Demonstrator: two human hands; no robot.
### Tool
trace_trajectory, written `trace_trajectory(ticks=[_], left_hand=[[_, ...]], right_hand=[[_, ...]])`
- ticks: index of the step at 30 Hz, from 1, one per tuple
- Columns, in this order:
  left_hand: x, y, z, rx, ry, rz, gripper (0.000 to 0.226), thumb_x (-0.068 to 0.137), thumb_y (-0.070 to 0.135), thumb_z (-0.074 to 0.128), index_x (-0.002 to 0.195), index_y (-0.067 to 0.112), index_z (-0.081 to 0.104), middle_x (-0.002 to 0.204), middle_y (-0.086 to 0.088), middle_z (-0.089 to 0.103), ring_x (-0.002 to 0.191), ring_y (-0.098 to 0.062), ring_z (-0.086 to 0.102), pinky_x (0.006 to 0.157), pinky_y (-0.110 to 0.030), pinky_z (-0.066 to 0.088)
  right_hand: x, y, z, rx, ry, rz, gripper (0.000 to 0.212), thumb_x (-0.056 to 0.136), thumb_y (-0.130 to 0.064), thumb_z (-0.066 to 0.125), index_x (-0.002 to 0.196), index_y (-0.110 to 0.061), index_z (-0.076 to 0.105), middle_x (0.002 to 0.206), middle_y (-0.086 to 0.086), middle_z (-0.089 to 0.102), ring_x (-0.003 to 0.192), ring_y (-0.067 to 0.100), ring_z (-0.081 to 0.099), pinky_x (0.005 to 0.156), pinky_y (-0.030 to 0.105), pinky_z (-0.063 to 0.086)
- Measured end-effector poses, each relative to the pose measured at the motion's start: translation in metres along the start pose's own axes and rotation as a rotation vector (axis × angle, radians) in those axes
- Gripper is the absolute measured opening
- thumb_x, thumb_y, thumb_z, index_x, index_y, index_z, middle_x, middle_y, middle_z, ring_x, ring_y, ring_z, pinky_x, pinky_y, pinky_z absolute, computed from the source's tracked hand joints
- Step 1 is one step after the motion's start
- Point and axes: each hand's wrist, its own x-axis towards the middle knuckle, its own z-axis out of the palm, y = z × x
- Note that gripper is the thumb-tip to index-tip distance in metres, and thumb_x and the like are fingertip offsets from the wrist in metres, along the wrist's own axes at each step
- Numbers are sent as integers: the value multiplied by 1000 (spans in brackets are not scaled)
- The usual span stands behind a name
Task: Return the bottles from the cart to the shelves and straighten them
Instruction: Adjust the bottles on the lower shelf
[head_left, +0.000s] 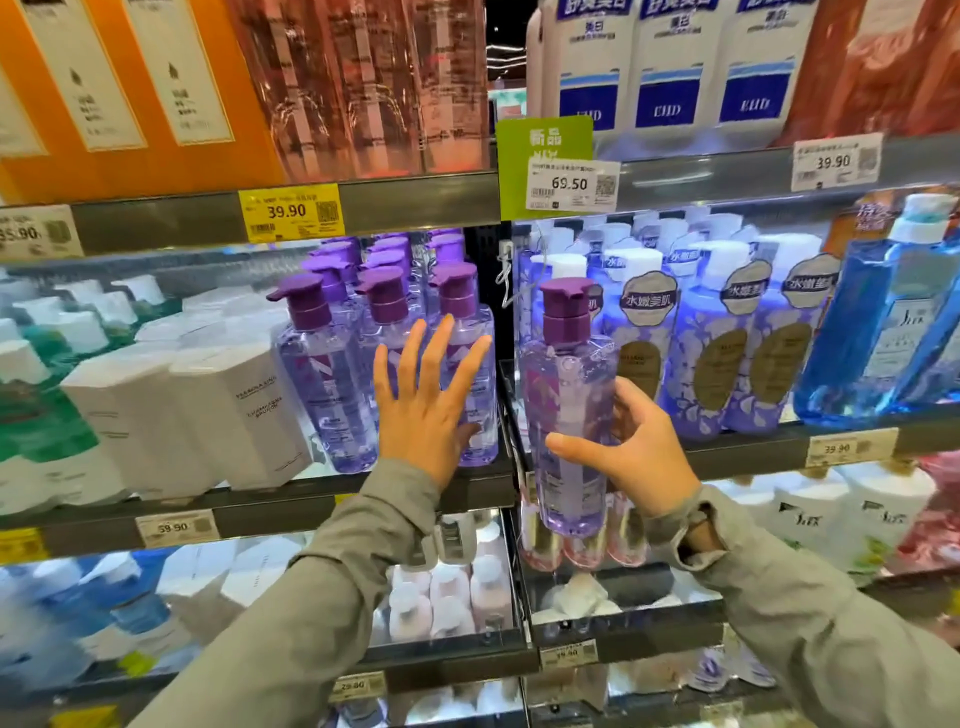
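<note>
Right hand (639, 447) clamps its fingers (571, 447) round a purple pump bottle (566, 395), held upright before the shelf (753, 457). Left hand (426, 410), fingers spread, presses shelved bottles (327, 374). Full, probably heavy and slick; grip mid-body.

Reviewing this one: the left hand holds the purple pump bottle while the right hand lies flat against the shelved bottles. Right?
Hands are swapped. In the head view the right hand holds the purple pump bottle; the left hand lies flat against the shelved bottles.
</note>
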Motion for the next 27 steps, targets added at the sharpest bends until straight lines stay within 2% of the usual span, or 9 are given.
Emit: trace_trajectory(ticks=[4,5,7,10,14,17,20,23,27], left_hand=[[4,-6,3,19,-10,4,124,37,39,94,141,29,28,146,-5,25,134,-23,25,105,-46,11],[5,-6,3,28,-21,-6,124,35,40,94,140,30,29,145,-5,26,133,-22,27,99,-47,15],[7,-7,3,40,-56,-35,124,32,42,94,138,32,31,142,-2,29,130,-20,29,90,-43,19],[13,-6,2,109,-91,-47,123,30,49,92,136,33,32,139,0,40,127,-19,33,89,-41,20],[28,-11,-1,278,-145,4,107,40,60,86,136,35,46,130,5,57,121,-16,52,97,-42,19],[40,-17,-4,295,-132,-8,105,31,59,89,127,30,58,117,3,63,106,-18,62,93,-44,22],[45,-18,-3,285,-202,-1,104,43,59,86,136,30,47,127,3,57,114,-19,56,92,-45,17],[44,-17,0,293,-166,-28,113,32,61,88,132,30,45,118,4,61,108,-20,59,89,-43,22],[38,-22,11,291,-71,3,124,24,47,94,129,24,32,113,2,65,110,-23,55,90,-43,26]], right_hand=[[6,4,7,42,-10,25,109,47,-59,88,134,-8,47,133,9,57,122,25,54,101,47,45],[8,4,8,50,-13,14,107,47,-59,87,134,-9,47,133,9,57,122,25,54,101,47,45],[11,2,10,28,-15,-11,83,54,-46,88,122,-13,55,121,4,64,114,21,60,98,42,48],[13,0,15,24,-13,-30,57,60,-27,85,110,-16,59,108,-3,69,101,11,66,90,30,51],[16,-4,22,57,-40,-47,53,60,-23,80,108,-21,58,104,-9,70,97,4,66,84,17,51],[18,-7,26,66,-57,-52,54,60,-21,80,110,-18,58,99,-11,72,94,4,67,81,16,51],[23,-9,31,73,-67,-51,52,61,-19,79,108,-21,58,96,-17,71,93,1,67,78,12,49],[27,-9,34,70,-63,-54,56,62,-20,80,112,-22,57,102,-14,71,98,2,66,83,15,50],[33,-6,39,113,-57,-40,76,62,-26,89,127,-11,53,118,1,67,110,15,63,96,37,50]])
